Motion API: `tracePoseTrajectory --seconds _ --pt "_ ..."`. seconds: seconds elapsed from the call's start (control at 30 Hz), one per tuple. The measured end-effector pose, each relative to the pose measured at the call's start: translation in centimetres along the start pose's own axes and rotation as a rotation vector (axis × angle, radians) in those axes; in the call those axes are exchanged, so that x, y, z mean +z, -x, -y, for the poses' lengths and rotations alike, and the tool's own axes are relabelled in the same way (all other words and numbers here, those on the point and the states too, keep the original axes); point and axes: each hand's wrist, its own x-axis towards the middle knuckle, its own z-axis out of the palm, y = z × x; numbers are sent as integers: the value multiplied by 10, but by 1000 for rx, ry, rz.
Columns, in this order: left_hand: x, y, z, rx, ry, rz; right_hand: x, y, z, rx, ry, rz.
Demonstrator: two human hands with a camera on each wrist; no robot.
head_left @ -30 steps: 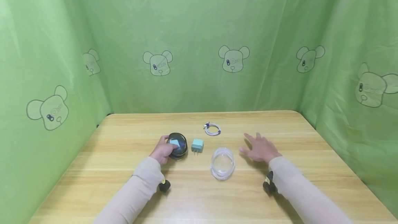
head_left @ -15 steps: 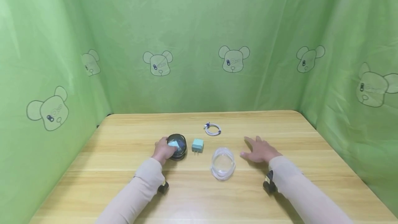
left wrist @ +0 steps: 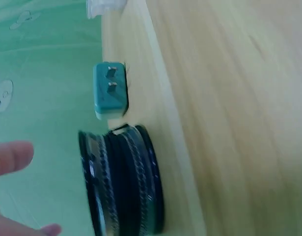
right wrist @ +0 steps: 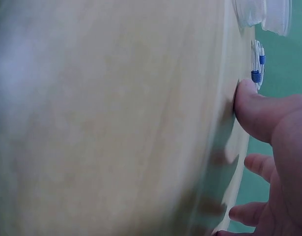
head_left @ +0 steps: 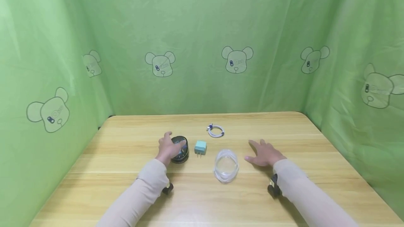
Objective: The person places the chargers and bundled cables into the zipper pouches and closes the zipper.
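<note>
A small round black zippered case [head_left: 180, 151] with a dark shiny top stands on the table at the left. My left hand [head_left: 168, 148] hovers just above it, thumb and fingers apart. In the left wrist view a gap shows between the fingers and the case [left wrist: 123, 182]. A teal two-prong plug charger [head_left: 200, 147] lies right of the case, its prongs towards me. My right hand [head_left: 266, 154] is low over the table at the right with its fingers spread, holding nothing. Nearest to it is a round clear case [head_left: 217, 172].
A coiled white cable [head_left: 216, 135] with dark blue ties lies farther back on the wooden table [head_left: 104, 171]. Green curtains [head_left: 195, 94] surround the table's back and sides. A small black device [head_left: 274, 186] sits on the right wrist.
My left hand has let go of the black case and lifted off it, fingers spreading. The case has tipped slightly towards me. The right hand has barely moved.
</note>
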Motion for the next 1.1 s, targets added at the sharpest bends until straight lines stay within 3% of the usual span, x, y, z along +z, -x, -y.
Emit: tracePoseTrajectory --seconds 0.13,0.27,0.4,0.5,0.7,0.93,1.1 --pt "4 7 -14 83 34 -84 0 0 -1 7 8 5" --pt "12 16 -29 184 45 -77 0 0 -2 15 14 13" --pt "22 24 -42 254 38 30 0 1 -3 17 12 18" --pt "32 29 -50 265 9 149 0 1 -3 19 3 21" --pt "56 36 -58 301 -125 370 0 -2 -5 17 -14 12" --pt "83 43 -52 315 -312 455 4 -4 -6 -1 -22 -2" --pt "93 46 -48 293 -351 482 3 -1 -2 -8 -19 -8"
